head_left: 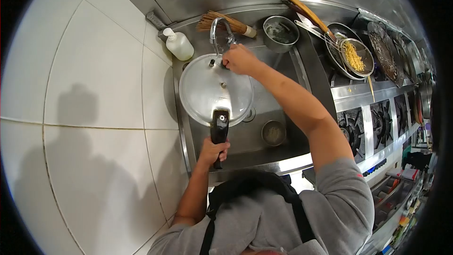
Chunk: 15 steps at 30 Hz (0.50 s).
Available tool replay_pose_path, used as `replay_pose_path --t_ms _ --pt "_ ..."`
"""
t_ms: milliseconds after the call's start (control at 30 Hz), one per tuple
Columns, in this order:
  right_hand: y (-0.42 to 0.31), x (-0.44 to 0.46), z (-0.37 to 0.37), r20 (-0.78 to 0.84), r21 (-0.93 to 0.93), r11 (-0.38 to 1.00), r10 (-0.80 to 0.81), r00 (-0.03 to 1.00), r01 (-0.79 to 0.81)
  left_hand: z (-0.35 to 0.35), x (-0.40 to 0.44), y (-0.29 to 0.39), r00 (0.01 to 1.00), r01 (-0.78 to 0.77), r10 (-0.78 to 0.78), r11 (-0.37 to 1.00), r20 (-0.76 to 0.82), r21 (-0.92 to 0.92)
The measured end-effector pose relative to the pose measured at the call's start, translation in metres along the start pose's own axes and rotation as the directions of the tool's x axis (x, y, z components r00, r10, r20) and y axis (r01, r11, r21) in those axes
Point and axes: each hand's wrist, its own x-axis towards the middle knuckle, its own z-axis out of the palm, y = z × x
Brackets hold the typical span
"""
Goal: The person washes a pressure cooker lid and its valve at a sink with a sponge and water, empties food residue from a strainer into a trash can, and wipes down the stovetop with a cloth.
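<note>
A large silver pressure cooker (198, 87) with its lid on rests in or over the steel sink, under the curved tap (214, 30). My left hand (213, 152) is wrapped round the cooker's long black handle (220, 125), which points toward me. At the far edge of the lid, close beside the tap, my right hand (239, 60) is closed in a fist. Its fingers cover a small dark part there, and what they grip is hidden. A small dark knob and a central valve (223, 85) stand up from the lid.
A small round bowl (273, 133) lies in the sink (236, 153). Behind are a soap bottle (179, 45), a stick whisk (236, 24) and a metal pot (281, 42). On the right-hand stove, a strainer (368, 67) holding yellow pieces rests over a wok. Tiled wall borders the left.
</note>
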Motion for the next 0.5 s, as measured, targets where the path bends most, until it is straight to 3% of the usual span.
replay_pose_path --t_ms 133,233,333,500 --pt "-0.007 -0.008 0.014 0.085 0.102 0.987 -0.129 0.988 0.12 -0.004 0.001 -0.002 1.0 -0.024 0.023 1.0 -0.014 -0.013" --pt "-0.006 -0.006 0.011 0.08 0.024 0.997 -0.072 0.994 0.071 -0.001 -0.001 0.004 0.999 -0.001 0.003 0.999 -0.036 0.034" --pt "0.002 -0.001 0.022 -0.052 -0.11 0.994 0.012 0.999 -0.018 0.001 0.002 0.0 1.0 -0.022 0.022 0.999 -0.013 0.043" --pt "-0.008 -0.011 0.037 0.031 0.136 0.99 -0.033 0.999 0.028 -0.002 0.001 0.006 0.998 -0.028 0.03 0.999 -0.056 0.045"
